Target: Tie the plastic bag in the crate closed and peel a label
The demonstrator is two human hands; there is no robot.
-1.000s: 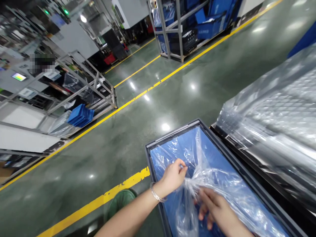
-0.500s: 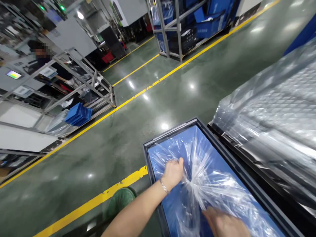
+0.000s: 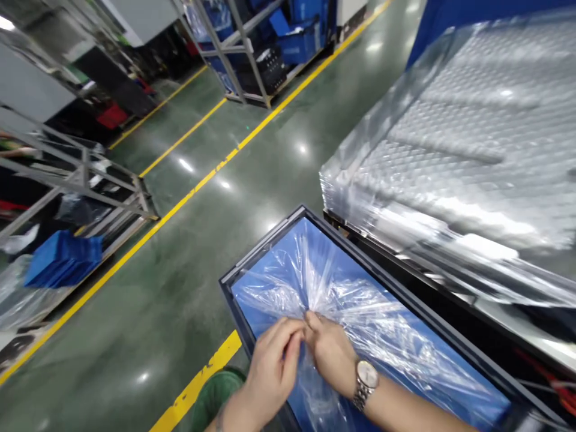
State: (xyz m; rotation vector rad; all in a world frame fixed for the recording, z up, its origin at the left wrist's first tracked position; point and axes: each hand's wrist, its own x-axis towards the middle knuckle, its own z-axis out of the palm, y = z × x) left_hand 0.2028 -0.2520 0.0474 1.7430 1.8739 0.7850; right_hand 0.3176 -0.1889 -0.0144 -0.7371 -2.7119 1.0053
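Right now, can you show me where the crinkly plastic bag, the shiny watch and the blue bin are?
plastic bag (image 3: pixel 360 306), head view, on the crinkled film right of the hands.
watch (image 3: pixel 367 375), head view, on its round face.
blue bin (image 3: pixel 270 231), head view, on its dark far rim.

I am seeing clear plastic film (image 3: pixel 342 294) over blue contents, a dark grey crate (image 3: pixel 265 237), green floor (image 3: pixel 189 252) showing yellow lines (image 3: pixel 180 207).

Clear plastic bag (image 3: pixel 355 300), crinkled (gathered to a bunch), lying inside blue-lined crate (image 3: pixel 265 237)
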